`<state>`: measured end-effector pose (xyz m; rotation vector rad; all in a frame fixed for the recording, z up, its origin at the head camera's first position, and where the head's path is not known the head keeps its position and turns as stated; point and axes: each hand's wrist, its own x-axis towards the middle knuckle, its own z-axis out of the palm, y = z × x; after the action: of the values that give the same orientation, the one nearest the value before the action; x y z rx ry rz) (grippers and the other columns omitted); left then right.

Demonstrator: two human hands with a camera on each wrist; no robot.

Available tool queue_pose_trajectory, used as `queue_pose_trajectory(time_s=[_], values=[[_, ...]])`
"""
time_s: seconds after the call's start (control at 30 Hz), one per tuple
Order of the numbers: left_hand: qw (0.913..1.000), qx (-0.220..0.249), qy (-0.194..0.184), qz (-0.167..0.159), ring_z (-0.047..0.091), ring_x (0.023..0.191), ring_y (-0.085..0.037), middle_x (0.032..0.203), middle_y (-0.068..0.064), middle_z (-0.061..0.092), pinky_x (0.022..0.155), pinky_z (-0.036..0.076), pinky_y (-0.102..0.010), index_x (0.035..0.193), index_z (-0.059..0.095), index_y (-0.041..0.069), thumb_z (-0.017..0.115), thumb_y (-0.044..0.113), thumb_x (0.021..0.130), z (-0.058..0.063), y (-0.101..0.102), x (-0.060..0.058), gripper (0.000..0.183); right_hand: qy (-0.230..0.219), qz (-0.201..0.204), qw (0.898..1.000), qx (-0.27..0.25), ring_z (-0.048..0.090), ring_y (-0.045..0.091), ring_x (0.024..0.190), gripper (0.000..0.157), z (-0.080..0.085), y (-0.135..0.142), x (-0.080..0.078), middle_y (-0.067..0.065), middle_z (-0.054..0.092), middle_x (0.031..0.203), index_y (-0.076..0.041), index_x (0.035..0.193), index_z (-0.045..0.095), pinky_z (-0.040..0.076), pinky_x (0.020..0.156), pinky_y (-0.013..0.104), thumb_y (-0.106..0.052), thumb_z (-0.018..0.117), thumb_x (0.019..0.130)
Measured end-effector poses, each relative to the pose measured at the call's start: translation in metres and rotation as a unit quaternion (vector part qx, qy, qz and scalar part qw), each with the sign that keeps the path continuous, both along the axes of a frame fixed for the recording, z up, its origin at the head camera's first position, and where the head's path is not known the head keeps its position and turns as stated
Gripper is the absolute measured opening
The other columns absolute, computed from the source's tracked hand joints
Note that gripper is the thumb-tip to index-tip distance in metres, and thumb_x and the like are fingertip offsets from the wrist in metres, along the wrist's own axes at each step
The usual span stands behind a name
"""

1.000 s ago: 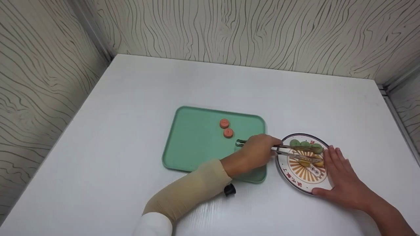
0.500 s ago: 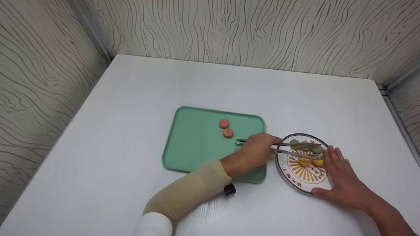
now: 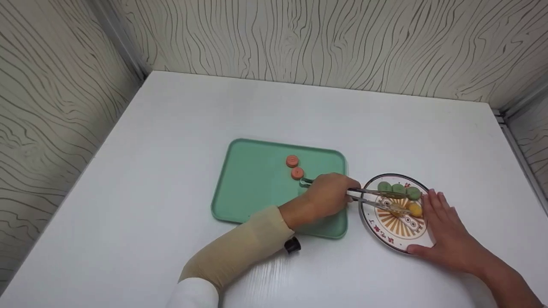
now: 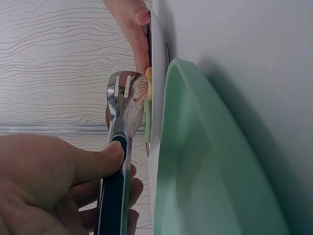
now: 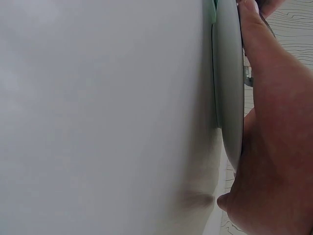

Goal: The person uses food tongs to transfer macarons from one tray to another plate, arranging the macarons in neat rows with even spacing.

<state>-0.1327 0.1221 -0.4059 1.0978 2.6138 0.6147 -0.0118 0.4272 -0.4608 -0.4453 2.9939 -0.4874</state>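
My left hand grips a pair of metal tongs, thumb on top and fingers curled below its dark handle. The tongs reach right over a round white plate with a dark rim and an orange ray print. One tong arm overlaps the left of two yellow pieces; the other lies near three green round pieces. The right yellow piece is beside my right hand. That hand rests along the plate's right rim with fingers straight and thumb spread at the front.
A green rectangular tray lies left of the plate, under the left forearm. Two orange round pieces sit in it. A small black object shows below the left sleeve. Patterned panels stand behind the white table.
My left hand with the tongs has drawn slightly left, and the tong tips have moved from between the green and yellow rows onto the left yellow piece. My right hand stays put.
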Motion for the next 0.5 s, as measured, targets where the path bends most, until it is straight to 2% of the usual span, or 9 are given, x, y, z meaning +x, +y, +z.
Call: queue_pose_trajectory(time_s=[0.23, 0.5], values=[[0.9999, -0.006, -0.007, 0.004, 0.064, 0.099, -0.005, 0.114, 0.008, 0.074, 0.086, 0.051, -0.022, 0.125, 0.074, 0.024, 0.067, 0.008, 0.097, 0.0031, -0.0038, 0.0003, 0.033, 0.003, 0.002, 1.0, -0.003, -0.019, 0.032, 0.154, 0.129, 0.0003, -0.0004, 0.0003, 0.027, -0.006, 0.167, 0.003, 0.161, -0.003, -0.021, 0.114, 0.026, -0.049, 0.083, 0.08], [0.9999, -0.009, 0.005, -0.007, 0.067, 0.1, -0.007, 0.111, 0.006, 0.075, 0.083, 0.053, -0.024, 0.121, 0.075, 0.023, 0.068, 0.006, 0.095, 0.0032, -0.0042, 0.001, 0.032, 0.006, 0.002, 1.0, -0.002, -0.019, 0.032, 0.154, 0.128, 0.0007, 0.0, 0.0005, 0.029, -0.006, 0.166, 0.005, 0.16, -0.002, -0.02, 0.113, 0.024, -0.049, 0.083, 0.08]])
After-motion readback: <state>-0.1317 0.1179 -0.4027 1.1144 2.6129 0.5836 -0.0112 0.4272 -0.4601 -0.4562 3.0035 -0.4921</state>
